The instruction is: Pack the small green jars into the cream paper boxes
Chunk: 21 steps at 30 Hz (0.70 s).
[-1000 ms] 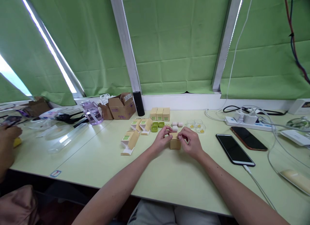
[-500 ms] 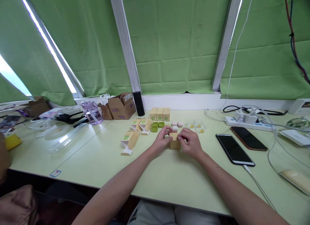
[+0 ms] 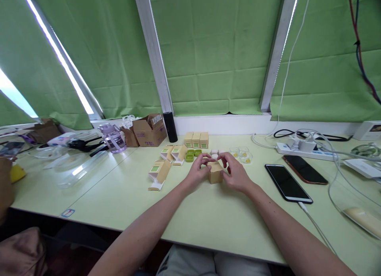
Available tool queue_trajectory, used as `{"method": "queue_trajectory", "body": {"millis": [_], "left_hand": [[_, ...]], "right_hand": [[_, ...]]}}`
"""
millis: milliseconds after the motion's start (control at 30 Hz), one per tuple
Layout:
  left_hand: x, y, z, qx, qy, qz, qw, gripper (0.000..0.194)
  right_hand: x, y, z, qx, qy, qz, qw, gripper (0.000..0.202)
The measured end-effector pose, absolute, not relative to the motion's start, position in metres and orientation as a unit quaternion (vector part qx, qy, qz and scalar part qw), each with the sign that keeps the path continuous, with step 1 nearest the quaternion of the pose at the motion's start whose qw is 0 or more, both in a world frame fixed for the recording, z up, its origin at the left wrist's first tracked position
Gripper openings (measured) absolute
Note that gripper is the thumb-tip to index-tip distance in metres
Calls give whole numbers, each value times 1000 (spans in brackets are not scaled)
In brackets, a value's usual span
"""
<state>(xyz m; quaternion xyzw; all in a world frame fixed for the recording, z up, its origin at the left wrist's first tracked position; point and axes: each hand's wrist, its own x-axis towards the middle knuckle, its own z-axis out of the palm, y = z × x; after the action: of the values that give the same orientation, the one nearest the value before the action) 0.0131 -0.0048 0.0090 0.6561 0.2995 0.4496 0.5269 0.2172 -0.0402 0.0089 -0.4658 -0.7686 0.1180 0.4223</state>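
Note:
A small tan cardboard box [image 3: 215, 174] stands on the table between my hands. My left hand [image 3: 199, 171] has its fingers around the box's left side and far edge. On the right, my right hand [image 3: 233, 172] is at the box's other side, fingers curved and apart, the thumb near its edge. Behind the hands lie green trays [image 3: 189, 155], pale pink pieces [image 3: 214, 152] partly hidden by my fingers, and clear cups with yellow centres [image 3: 243, 154]. Open tan boxes [image 3: 160, 172] lie to the left, and closed ones [image 3: 196, 140] stand in a row at the back.
Two phones [image 3: 288, 183] [image 3: 306, 169] and a white power strip [image 3: 306, 152] with cables lie on the right. A purple bottle [image 3: 113, 138], cardboard carton [image 3: 149, 131] and black cylinder [image 3: 170, 127] stand at back left. Part of another person [image 3: 22, 250] shows at far left.
The small box has turned slightly, with its top now more visible. My right hand's fingers have spread from their pinch at the box's edge. My left hand stays beside it.

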Motion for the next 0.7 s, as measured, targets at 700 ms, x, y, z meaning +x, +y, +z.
{"method": "queue_trajectory", "body": {"millis": [700], "left_hand": [[14, 6, 4, 618, 301, 494, 532, 40]], "right_hand": [[218, -42, 11, -472, -771, 92, 417, 53]]}}
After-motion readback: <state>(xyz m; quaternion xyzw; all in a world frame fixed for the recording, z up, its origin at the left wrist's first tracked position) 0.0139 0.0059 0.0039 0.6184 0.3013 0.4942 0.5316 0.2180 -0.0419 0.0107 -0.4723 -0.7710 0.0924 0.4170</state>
